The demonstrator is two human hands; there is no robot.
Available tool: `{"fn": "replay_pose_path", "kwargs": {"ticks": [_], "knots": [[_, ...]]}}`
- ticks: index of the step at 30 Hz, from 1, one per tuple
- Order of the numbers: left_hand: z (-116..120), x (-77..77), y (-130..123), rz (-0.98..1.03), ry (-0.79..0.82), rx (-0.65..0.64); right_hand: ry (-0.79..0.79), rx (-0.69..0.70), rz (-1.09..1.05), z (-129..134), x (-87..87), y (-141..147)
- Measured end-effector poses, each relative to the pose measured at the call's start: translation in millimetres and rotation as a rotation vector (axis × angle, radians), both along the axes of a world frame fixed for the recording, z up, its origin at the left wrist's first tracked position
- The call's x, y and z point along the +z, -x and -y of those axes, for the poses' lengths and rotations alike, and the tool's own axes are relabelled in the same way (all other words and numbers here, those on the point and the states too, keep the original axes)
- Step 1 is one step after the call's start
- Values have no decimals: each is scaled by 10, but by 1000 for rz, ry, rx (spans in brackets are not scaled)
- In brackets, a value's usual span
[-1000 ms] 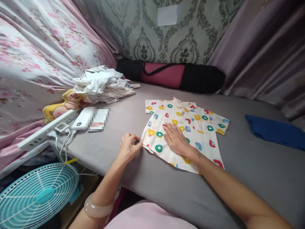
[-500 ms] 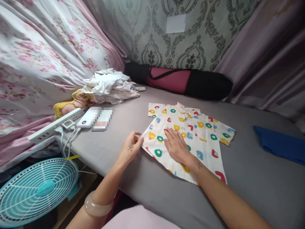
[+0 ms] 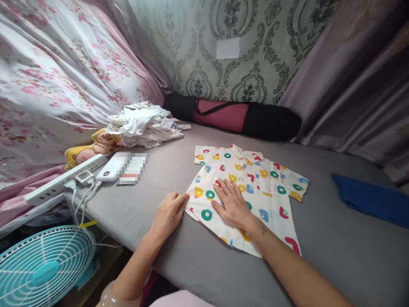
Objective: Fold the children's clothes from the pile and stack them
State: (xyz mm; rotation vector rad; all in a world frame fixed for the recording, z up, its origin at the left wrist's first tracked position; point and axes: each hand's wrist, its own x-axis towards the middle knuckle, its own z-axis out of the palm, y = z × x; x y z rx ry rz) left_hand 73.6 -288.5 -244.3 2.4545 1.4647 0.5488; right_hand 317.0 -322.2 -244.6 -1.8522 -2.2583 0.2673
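Note:
A small white short-sleeved shirt with a collar and a colourful letter print lies spread on the grey sheet, collar away from me. My left hand is at the shirt's lower left corner, its thumb and fingertips pinched on the edge of the cloth. Flat on the middle of the shirt rests my right hand, fingers apart, palm down.
A folded blue cloth lies to the right. At the back stand a black and maroon long bag and a heap of pale clothes. On the left are a power strip, a white power bank and a turquoise fan.
My left hand's fingers have closed more tightly on the shirt's corner. My right hand stays flat on the cloth. The whole view has shifted slightly.

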Motion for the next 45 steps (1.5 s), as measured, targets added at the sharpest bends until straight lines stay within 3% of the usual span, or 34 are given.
{"fn": "replay_pose_path", "kwargs": {"ticks": [8, 21, 26, 33, 38, 40, 41, 43, 45], "knots": [[-8, -65, 5, 90, 24, 44, -89, 155, -151, 65, 73, 7], [-10, -65, 7, 91, 26, 70, 17, 267, -149, 155, 186, 21], [-20, -71, 5, 101, 40, 69, 33, 298, -109, 393, 261, 172], [-97, -150, 78, 128, 59, -5, 94, 440, -185, 936, 340, 360], [-215, -9, 79, 31, -16, -97, 156, 642, -366, 1170, 409, 340], [-252, 114, -58, 22, -101, -168, 182, 572, -477, 1085, 473, 167], [-258, 174, -170, 39, -127, -221, 167, 454, -520, 992, 495, 31], [-235, 266, -462, 87, -118, -389, 14, 105, -502, 730, 492, -329], [-168, 298, -793, 81, -65, -587, -127, -226, -346, 439, 417, -743]]}}
